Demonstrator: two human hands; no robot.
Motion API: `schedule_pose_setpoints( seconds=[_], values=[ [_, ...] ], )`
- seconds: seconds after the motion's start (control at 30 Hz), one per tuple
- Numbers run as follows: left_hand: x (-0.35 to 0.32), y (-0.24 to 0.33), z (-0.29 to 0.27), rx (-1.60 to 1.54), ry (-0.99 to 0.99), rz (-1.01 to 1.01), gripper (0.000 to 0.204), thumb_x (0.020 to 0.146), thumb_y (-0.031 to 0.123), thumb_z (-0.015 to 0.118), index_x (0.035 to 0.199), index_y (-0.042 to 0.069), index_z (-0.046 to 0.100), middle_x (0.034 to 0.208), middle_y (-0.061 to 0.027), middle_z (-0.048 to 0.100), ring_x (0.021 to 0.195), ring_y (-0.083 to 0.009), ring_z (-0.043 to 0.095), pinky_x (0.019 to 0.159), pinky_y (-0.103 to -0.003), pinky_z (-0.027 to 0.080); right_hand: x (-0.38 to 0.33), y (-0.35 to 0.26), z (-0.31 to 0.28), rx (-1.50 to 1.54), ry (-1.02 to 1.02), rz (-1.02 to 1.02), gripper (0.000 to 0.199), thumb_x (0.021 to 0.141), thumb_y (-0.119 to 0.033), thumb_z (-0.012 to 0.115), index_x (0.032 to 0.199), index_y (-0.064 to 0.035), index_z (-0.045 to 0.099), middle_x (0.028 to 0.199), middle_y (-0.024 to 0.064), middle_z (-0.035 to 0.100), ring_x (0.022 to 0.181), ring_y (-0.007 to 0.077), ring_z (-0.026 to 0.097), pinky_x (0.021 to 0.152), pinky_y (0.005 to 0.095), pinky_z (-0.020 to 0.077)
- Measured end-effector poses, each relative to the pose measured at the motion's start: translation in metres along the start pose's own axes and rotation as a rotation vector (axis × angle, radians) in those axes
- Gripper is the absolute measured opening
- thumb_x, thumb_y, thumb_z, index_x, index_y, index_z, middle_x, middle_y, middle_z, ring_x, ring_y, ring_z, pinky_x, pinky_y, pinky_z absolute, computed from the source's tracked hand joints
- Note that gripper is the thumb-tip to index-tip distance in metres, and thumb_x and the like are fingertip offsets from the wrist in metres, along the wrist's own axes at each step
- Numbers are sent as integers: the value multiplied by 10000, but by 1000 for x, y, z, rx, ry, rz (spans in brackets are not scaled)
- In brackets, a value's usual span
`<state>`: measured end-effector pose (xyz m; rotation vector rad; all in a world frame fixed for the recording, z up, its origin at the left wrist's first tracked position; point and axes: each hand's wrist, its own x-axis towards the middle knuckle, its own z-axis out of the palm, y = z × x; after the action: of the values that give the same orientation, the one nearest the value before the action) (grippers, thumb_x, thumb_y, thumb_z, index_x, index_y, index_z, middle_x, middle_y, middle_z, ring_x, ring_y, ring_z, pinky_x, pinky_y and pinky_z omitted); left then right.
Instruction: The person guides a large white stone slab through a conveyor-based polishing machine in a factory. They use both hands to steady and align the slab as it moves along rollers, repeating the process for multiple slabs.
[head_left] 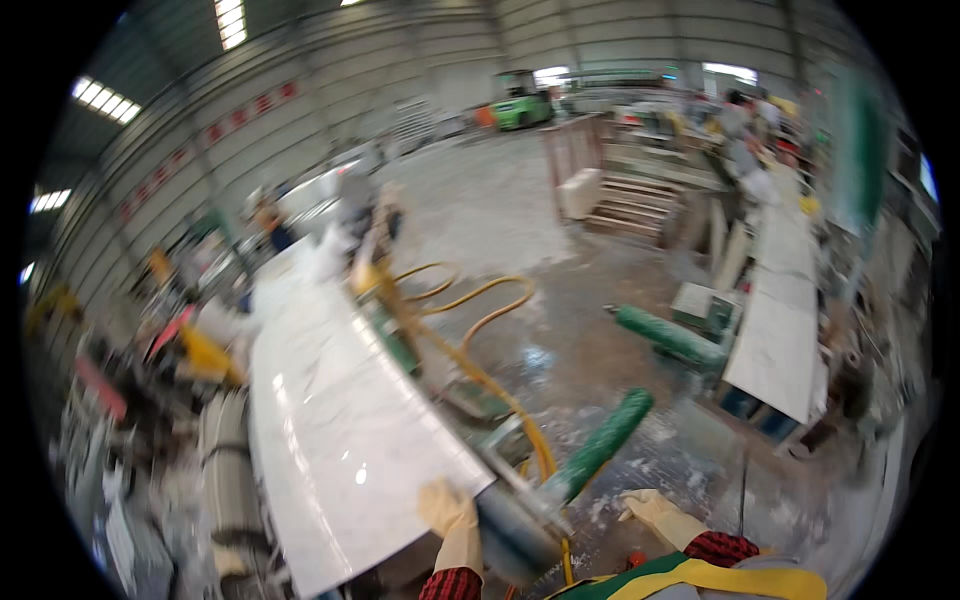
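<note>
My left hand (447, 508), in a yellowish work glove, lies flat with its fingers spread on the near edge of a long white marble slab (330, 420), pressing on it rather than gripping. The slab is glossy, faintly veined, and runs away from that hand toward the upper left, its right edge ending just beside my fingers. My right hand (655, 515), also gloved, hangs loosely open, holding nothing, above the wet, dusty concrete floor (560, 350). Between my hands sit a grey roller (510, 530) and a green roller (600, 445), with a yellow hose (480, 375) snaking away. Beyond my right hand the floor lies open up to another white slab (780, 330).
</note>
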<state>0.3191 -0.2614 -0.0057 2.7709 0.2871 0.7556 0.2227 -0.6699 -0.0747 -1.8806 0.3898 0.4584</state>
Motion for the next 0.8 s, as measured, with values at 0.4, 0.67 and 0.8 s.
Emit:
schedule_pose_setpoints(
  seconds=[0.4,0.67,0.8],
  values=[
    [-48,-338,-104,263,56,-136,522,939,377,670,1368,81,656,1362,-200,657,1281,-392,582,1126,-544,409,-37,-169,174,-72,-125,-406,523,1130,-406,497,1188,43,760,800,128,799,754,187,720,798,313,560],
    [-60,-370,-127,239,106,-372,518,929,368,687,1352,72,634,1434,-212,595,1339,-418,513,1155,-552,370,-17,-212,234,-249,-171,-531,466,1097,-391,583,1130,27,786,924,127,816,843,156,700,843,312,545],
    [-58,-357,-131,297,145,-359,496,955,346,659,1372,80,617,1452,-210,579,1362,-406,498,1160,-549,364,30,-206,241,-503,-134,-643,438,1090,-361,602,1130,36,782,949,125,819,870,160,714,850,318,555]
  ],
)
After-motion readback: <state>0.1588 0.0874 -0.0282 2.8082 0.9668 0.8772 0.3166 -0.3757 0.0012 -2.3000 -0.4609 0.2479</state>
